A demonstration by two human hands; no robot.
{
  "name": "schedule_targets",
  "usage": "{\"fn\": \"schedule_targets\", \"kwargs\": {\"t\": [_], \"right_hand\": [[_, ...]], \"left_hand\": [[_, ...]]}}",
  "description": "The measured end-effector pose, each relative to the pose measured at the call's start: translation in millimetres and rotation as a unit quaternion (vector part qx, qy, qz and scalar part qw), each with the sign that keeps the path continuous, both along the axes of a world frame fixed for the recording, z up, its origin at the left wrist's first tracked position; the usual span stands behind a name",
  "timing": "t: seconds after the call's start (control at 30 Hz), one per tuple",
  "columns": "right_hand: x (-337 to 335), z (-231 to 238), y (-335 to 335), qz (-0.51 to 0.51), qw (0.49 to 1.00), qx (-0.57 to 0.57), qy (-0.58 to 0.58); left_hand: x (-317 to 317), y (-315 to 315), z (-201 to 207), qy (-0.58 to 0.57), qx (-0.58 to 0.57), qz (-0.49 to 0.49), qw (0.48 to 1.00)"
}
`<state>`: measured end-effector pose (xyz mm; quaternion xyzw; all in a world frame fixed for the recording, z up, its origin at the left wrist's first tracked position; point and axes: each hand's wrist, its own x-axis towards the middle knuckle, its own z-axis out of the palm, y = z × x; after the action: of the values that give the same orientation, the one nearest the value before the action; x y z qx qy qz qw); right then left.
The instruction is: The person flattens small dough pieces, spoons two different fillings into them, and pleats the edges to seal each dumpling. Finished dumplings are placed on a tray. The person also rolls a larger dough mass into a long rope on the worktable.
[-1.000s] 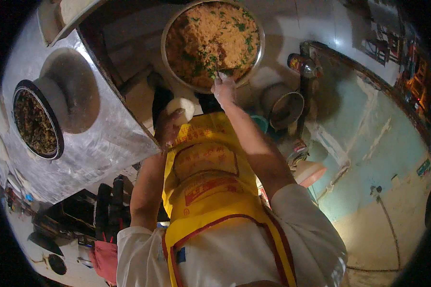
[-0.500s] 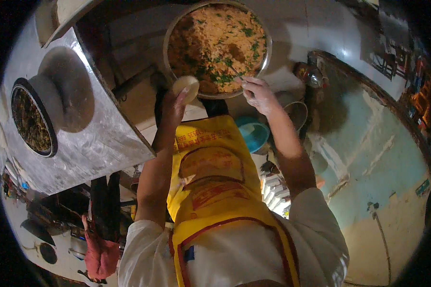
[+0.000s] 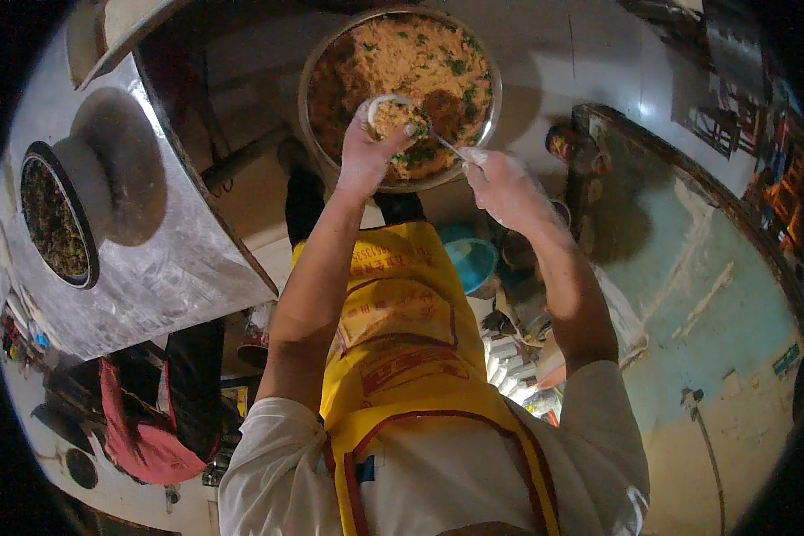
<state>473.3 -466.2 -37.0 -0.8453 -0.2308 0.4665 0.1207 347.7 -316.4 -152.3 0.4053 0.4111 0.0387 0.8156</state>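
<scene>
A large round metal basin (image 3: pixel 498 112) holds a pale orange filling (image 3: pixel 393 58) flecked with chopped greens. Over its near side, my left hand (image 3: pixel 366 159) cups a round dough wrapper (image 3: pixel 374 111) with a heap of the filling on it. My right hand (image 3: pixel 509 188), dusted with flour, is closed round the handle of a thin metal spatula (image 3: pixel 447 145). The tool's far end reaches to the filled wrapper; its exact shape there is hidden by the filling.
On the left, a floury metal table (image 3: pixel 183 286) bears a pot (image 3: pixel 92 268) of dark chopped filling. A turquoise bowl (image 3: pixel 478 259) stands below my right forearm. A pale green worktop (image 3: pixel 688 259) lies to the right. Someone in red clothing (image 3: pixel 143 442) is at lower left.
The wrapper has moved right, over the basin, and now carries filling. The spatula has come up from the basin to the wrapper. The person in red has shifted.
</scene>
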Motion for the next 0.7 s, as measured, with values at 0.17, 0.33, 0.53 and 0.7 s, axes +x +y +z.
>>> {"fn": "schedule_targets", "kwargs": {"t": [0.17, 0.33, 0.53, 0.7], "right_hand": [[12, 4, 0, -0.052, 0.997, 0.009, 0.063], [12, 1, 2, -0.096, 0.986, 0.034, 0.135], [22, 6, 2, -0.085, 0.987, 0.008, 0.133], [41, 15, 4, 0.0, 0.995, -0.023, 0.096]], "left_hand": [[5, 16, 2, -0.021, -0.085, 0.121, 0.989], [3, 21, 4, -0.04, -0.096, 0.15, 0.983], [0, 24, 12, -0.061, -0.105, 0.122, 0.985], [-4, 26, 23, 0.004, -0.103, 0.078, 0.992]]}}
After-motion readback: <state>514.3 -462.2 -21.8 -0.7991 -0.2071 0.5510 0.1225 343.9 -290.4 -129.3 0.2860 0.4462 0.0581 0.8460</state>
